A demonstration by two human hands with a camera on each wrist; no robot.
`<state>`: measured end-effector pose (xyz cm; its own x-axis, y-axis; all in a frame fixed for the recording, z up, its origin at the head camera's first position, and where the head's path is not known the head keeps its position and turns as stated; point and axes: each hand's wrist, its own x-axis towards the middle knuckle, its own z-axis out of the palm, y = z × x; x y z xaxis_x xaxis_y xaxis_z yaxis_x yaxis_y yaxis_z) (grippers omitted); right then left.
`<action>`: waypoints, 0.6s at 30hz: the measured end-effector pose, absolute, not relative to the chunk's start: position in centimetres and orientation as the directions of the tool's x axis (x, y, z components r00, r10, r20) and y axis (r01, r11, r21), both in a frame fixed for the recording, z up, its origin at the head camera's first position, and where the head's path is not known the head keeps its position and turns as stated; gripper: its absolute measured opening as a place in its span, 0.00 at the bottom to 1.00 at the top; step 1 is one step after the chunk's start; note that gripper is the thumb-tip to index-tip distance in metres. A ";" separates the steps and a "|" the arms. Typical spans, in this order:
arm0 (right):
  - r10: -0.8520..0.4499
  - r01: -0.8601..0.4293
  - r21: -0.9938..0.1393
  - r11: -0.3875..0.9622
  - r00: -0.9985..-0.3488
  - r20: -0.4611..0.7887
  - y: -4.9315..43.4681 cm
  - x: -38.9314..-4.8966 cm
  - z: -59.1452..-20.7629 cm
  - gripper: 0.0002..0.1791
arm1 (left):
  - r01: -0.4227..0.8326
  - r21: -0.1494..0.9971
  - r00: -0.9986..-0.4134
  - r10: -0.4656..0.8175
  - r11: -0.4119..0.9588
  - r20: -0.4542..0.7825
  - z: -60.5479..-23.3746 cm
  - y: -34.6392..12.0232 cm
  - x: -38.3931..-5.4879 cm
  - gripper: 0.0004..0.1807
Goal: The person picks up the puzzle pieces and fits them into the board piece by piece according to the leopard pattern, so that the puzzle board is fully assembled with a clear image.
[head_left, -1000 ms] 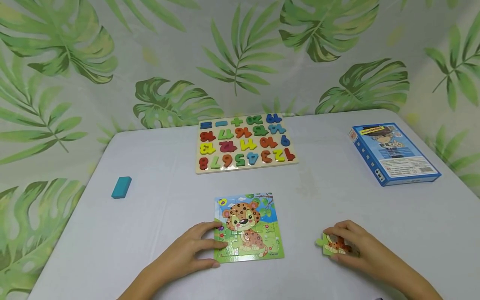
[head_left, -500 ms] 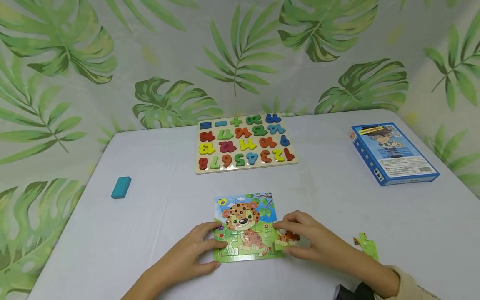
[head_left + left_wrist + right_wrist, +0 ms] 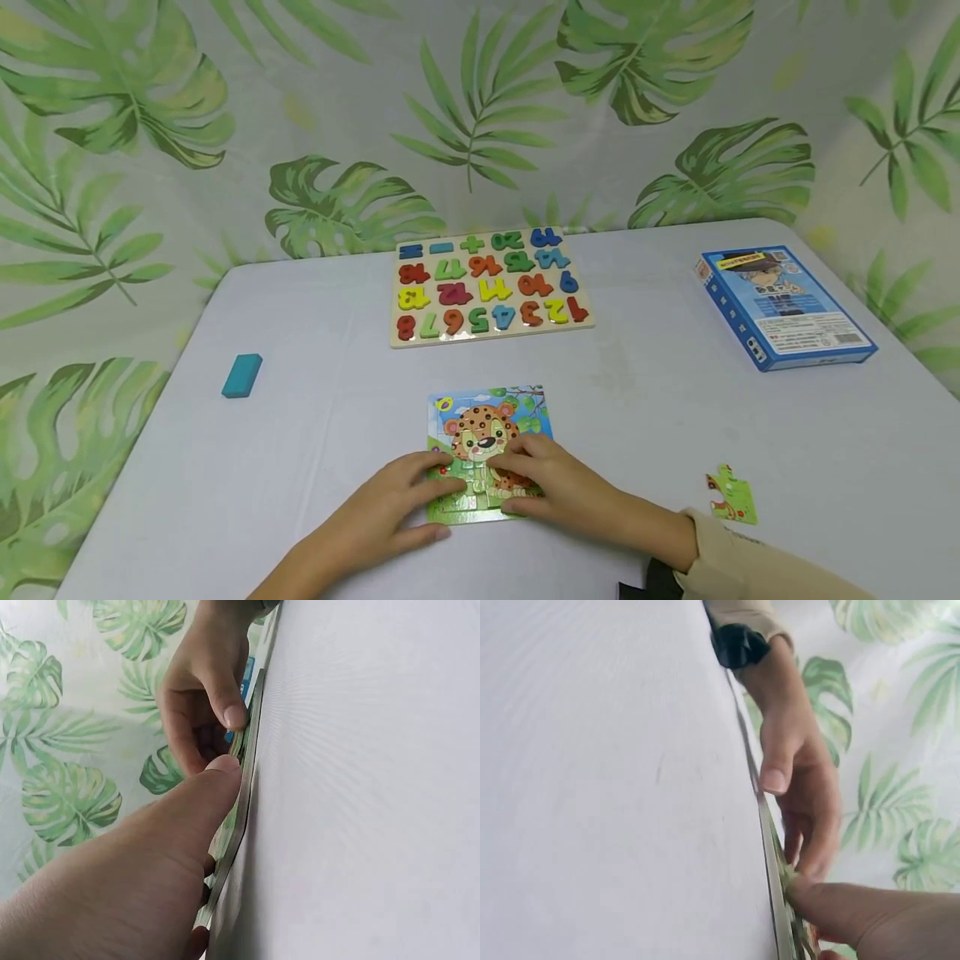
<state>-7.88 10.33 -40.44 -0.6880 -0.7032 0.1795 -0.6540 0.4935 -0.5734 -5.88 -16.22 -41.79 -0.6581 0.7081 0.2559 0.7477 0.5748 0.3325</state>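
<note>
A square jigsaw puzzle board (image 3: 472,517) with a cartoon leopard picture lies on the table in front of me. My right hand (image 3: 564,487) is over its lower right part, pinching a puzzle piece (image 3: 512,482) that shows the leopard's spotted body. The right palm and fingers hide much of the picture behind them. At the board's left side, my left hand (image 3: 386,510) rests its relaxed fingertips on the surface, its thumb near the lower edge. In the left wrist view, the right thumb (image 3: 233,714) and left thumb (image 3: 223,764) are close together above the board's edge.
Another puzzle piece (image 3: 735,497), mostly green, lies on the table to the right. A wooden number board (image 3: 491,335) lies behind the puzzle. A blue box (image 3: 787,308) is at the back right, and a teal block (image 3: 242,375) at the left.
My right hand has carried the pinched piece leftward from the table onto the board, uncovering the other loose piece. The left fingers have shifted slightly to the right on the board.
</note>
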 end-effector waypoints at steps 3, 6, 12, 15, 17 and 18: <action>-0.704 -0.654 -0.571 0.495 -0.688 0.177 9.8 -7.9 -40.6 0.23 | 0.758 0.306 -0.648 0.720 0.576 0.249 -41.9 -16.1 -5.8 0.26; -0.701 -0.636 -0.586 0.503 -0.696 0.154 9.6 -8.0 -40.6 0.23 | 0.761 0.293 -0.645 0.723 0.578 0.247 -42.0 -16.0 -5.7 0.26; -0.694 -0.594 -0.635 0.494 -0.710 0.124 9.5 -8.2 -40.7 0.23 | 0.767 0.293 -0.639 0.721 0.570 0.268 -42.1 -15.9 -5.7 0.23; -0.692 -0.585 -0.640 0.498 -0.713 0.114 9.4 -8.3 -40.7 0.24 | 0.770 0.302 -0.635 0.720 0.562 0.280 -42.1 -15.9 -5.7 0.22; -0.694 -0.593 -0.622 0.512 -0.712 0.107 9.4 -8.3 -40.6 0.25 | 0.769 0.310 -0.636 0.718 0.559 0.282 -42.2 -15.9 -5.7 0.21; -0.698 -0.602 -0.606 0.520 -0.708 0.105 9.4 -8.3 -40.5 0.25 | 0.767 0.314 -0.638 0.717 0.560 0.281 -42.2 -15.9 -5.8 0.21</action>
<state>-8.31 9.41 -40.54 -0.7082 -0.6982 0.1047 -0.6021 0.5199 -0.6059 -5.76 -15.90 -42.15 -0.6384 0.7167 0.2808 0.7667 0.5600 0.3139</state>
